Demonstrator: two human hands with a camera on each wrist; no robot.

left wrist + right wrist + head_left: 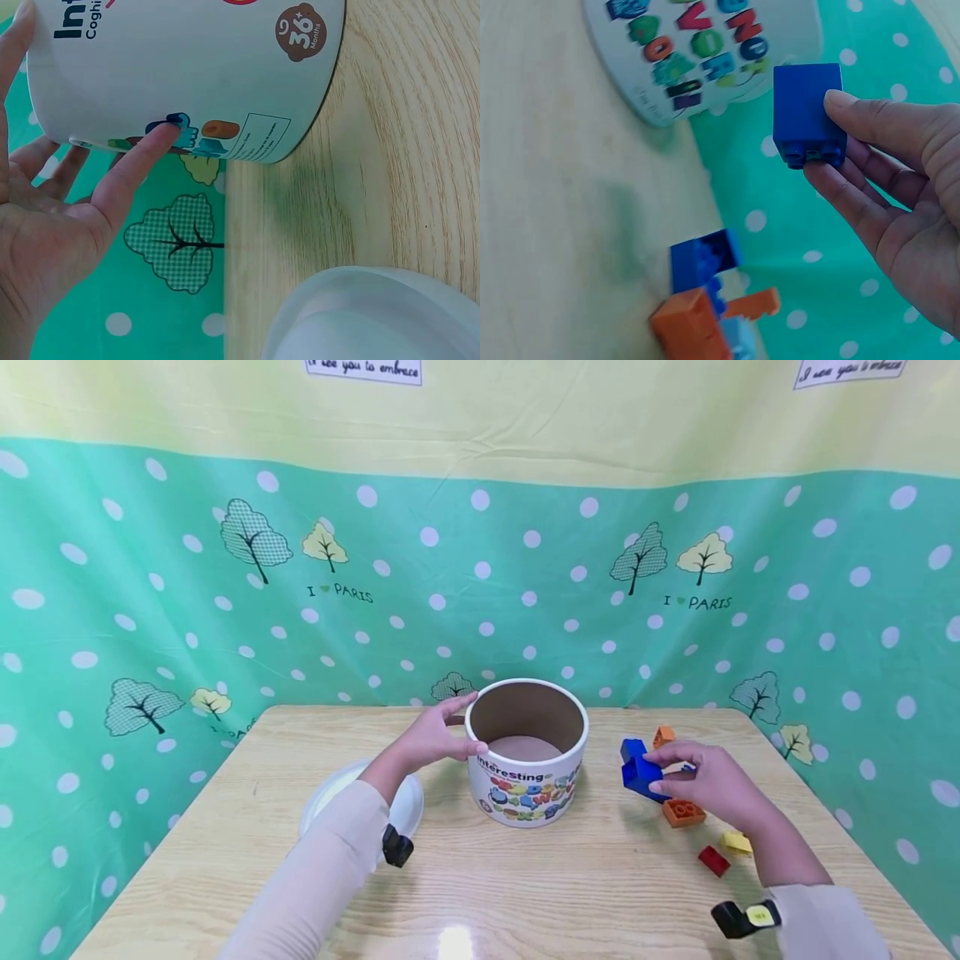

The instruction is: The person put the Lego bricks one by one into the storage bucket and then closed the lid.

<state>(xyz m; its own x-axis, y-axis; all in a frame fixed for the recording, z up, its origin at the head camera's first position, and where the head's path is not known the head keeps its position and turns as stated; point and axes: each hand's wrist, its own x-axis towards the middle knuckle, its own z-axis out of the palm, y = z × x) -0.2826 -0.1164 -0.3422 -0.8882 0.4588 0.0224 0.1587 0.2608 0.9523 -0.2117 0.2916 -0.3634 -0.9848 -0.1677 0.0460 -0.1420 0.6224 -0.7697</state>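
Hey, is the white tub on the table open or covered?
Open: nothing covers the top of the tub, and the head view looks down into its brown inside.

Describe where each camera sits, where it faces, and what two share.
Head: on the head, facing forward and down at the wooden table, white printed bucket and polka-dot curtain; left hand, right hand and sleeves show.
Left wrist: on that wrist, facing the bucket's printed wall; only the left hand shows.
Right wrist: on that wrist, facing the blue toy brick the right hand pinches; only that hand shows.
Both wrist views share bucket, table and curtain.
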